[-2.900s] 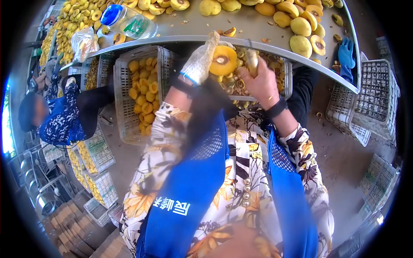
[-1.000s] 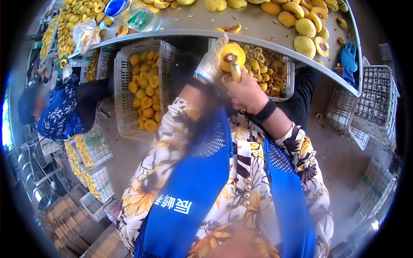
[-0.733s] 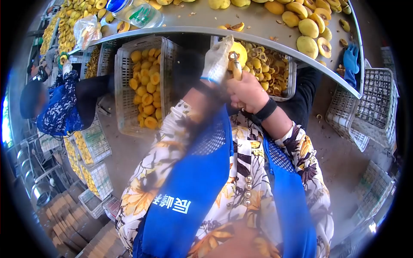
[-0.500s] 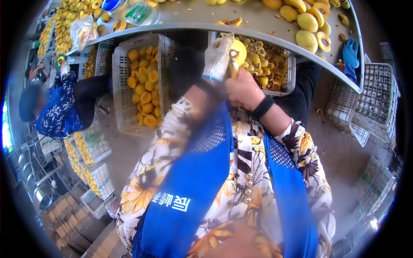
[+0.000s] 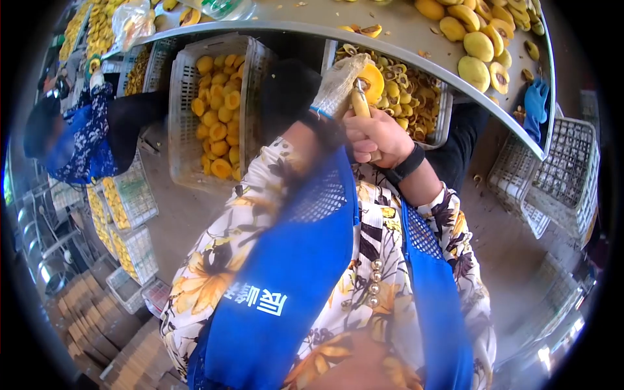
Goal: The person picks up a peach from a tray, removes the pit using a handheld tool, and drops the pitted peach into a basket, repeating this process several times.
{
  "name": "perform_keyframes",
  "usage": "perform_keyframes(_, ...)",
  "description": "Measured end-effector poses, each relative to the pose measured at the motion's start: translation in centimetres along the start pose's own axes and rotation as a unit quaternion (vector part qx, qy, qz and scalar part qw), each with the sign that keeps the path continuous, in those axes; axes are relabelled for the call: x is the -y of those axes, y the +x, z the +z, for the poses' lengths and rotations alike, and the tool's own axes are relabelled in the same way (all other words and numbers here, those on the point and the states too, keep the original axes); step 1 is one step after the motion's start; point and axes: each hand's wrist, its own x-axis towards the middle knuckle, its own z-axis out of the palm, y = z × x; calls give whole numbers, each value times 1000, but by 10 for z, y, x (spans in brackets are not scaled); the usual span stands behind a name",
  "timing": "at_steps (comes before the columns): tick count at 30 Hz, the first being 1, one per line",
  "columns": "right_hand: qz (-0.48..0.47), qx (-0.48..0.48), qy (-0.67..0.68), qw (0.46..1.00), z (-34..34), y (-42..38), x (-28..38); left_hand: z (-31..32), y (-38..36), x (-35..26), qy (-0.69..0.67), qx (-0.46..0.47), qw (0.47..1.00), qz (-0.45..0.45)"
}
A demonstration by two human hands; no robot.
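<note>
My left hand [image 5: 339,86], in a white knit glove, grips a halved yellow fruit [image 5: 372,82] with its cut face toward me. My bare right hand [image 5: 378,133] is closed around a small coring tool [image 5: 359,103], whose tip sits in the fruit's pit hollow. Both hands are held over a white crate of pits and scraps [image 5: 437,117] just under the edge of the metal table [image 5: 364,36].
A crate of yellow fruit halves [image 5: 184,104] stands left of my hands. More whole and halved fruit [image 5: 478,45] lie on the table, with a blue glove [image 5: 537,101] at its right end. A person in blue [image 5: 71,140] works at left. Empty crates [image 5: 572,169] stand at right.
My right hand brought the tool up to the fruit and worked it into the pit hollow. Both hands stayed together above the scrap crate, and my view tilted slightly.
</note>
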Motion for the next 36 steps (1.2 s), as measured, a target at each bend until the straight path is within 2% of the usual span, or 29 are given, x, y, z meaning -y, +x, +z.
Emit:
perform_keyframes(2, 6, 24, 22, 999, -1, 2, 0, -7, 5, 8, -56, 17, 997, -41)
perform_keyframes(4, 9, 43, 38, 998, -6, 5, 0, -22, 11, 22, 13, 61, 998, 6)
perform_keyframes(6, -26, 70, 25, 997, -10, 8, 0, -2, 3, -2, -79, 1, 986, -145)
perform_keyframes(7, -44, 86, 21, 995, -10, 9, 0, -7, 5, 6, -66, 10, 997, -42)
perform_keyframes(9, -105, 118, 17, 987, -8, 2, 4, -14, 5, 15, -43, 19, 985, 168)
perform_keyframes(10, -138, 135, 17, 981, -8, 0, 8, -21, 7, 13, -91, 18, 987, 133)
perform_keyframes(11, -173, 93, 3, 981, -14, 5, 8, -24, 6, 6, -140, 14, 985, 97)
perform_keyframes(12, -159, 19, -25, 987, -14, 5, 14, -30, 6, -1, -177, 6, 984, 39)
perform_keyframes(13, -157, -78, -167, 970, -22, 12, 13, -35, 4, -6, -214, -5, 977, -21)
perform_keyframes(14, -152, -171, -305, 924, -34, 21, 10, -38, 0, -12, -226, -4, 974, -19)
perform_keyframes(15, -140, -210, -399, 881, -47, 26, 6, -38, -6, -19, -238, -3, 971, -18)
perform_keyframes(17, -117, -279, -571, 763, -70, 40, 2, -45, -10, -27, -272, -5, 962, -2)
perform_keyframes(20, -188, -317, -479, 797, -89, 57, -9, -57, -19, -33, -264, -30, 964, 12)
perform_keyframes(21, -260, -308, -521, 752, -69, 52, -4, -55, -24, -37, -267, -34, 963, 9)
perform_keyframes(24, -378, -262, -566, 685, -9, 39, 6, -57, -27, -32, -252, -23, 966, -55)
perform_keyframes(27, -341, -210, -627, 669, -1, 53, 12, -47, -33, -27, -226, -44, 973, -34)
perform_keyframes(30, -367, -134, -570, 723, -11, 64, 11, -48, -36, -27, -186, -67, 980, -37)
perform_keyframes(31, -353, -123, -540, 754, -18, 73, 8, -50, -38, -24, -166, -48, 985, -3)
perform_keyframes(32, -369, -97, -570, 728, -22, 74, 6, -54, -39, -19, -146, -29, 988, 31)
perform_keyframes(33, -388, -71, -598, 698, -24, 75, 7, -61, -39, -15, -23, -25, 994, 101)
perform_keyframes(34, -375, -94, -551, 739, -23, 76, 4, -68, -38, -12, 98, -37, 980, 172)
perform_keyframes(35, -365, -116, -499, 777, -20, 77, 2, -85, -39, -14, 313, -63, 908, 270)
perform_keyframes(36, -354, -139, -515, 768, -24, 76, 2, -97, -42, -25, 356, -83, 888, 278)
